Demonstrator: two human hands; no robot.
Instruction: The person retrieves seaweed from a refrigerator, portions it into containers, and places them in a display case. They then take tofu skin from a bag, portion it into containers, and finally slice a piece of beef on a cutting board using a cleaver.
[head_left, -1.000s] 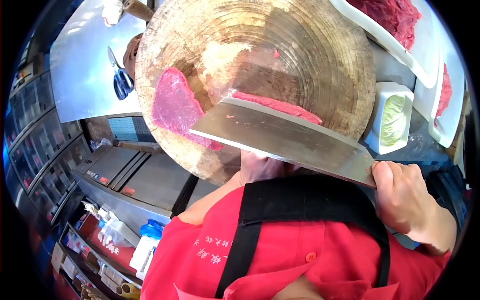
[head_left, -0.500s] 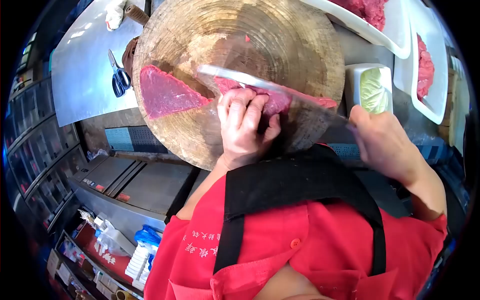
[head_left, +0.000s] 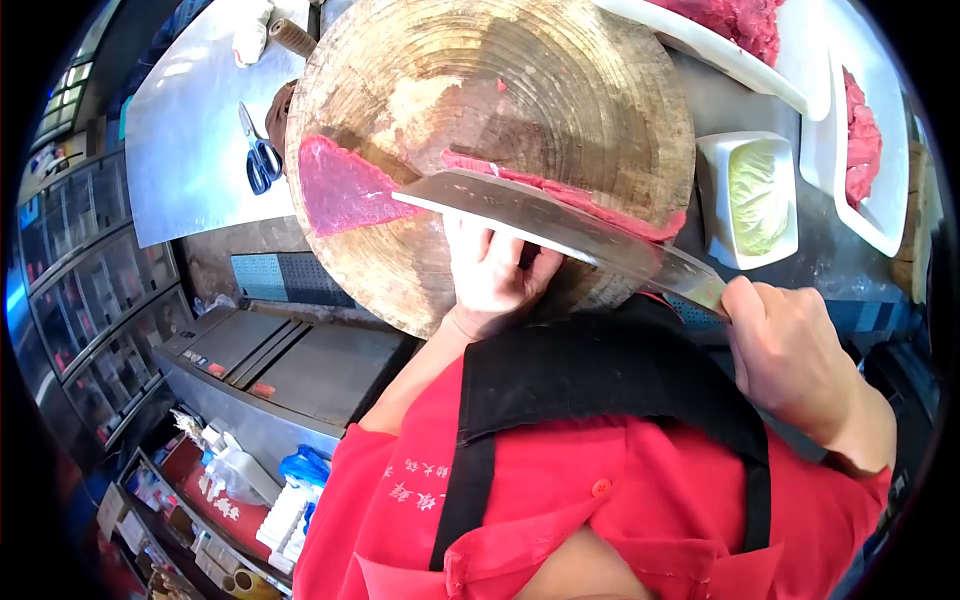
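Note:
My right hand (head_left: 795, 345) is closed around the handle of a broad knife (head_left: 560, 223), whose long blade slants across the round wooden chopping block (head_left: 400, 290). Below the blade my left hand (head_left: 492, 280) rests with bent fingers; the blade hides the fingertips and the piece of meat they press on. Just beyond the blade lies a long strip of red meat (head_left: 600, 208). A larger, roughly triangular slab of red meat (head_left: 345, 190) lies flat at the block's left side. A small meat scrap (head_left: 501, 86) sits farther back.
White trays hold red meat (head_left: 862, 145) at the upper right. Closer in stands a white container (head_left: 715, 190) with a pale green cabbage leaf (head_left: 757, 200). Left of the block, scissors (head_left: 260, 155) lie on a metal sheet (head_left: 190, 150). A dark-topped metal unit (head_left: 320, 365) stands lower left.
The knife has tilted flatter and its blade has come nearer to me, now covering my left fingertips. My right hand has moved down. The meat strip shows more fully beyond the blade.

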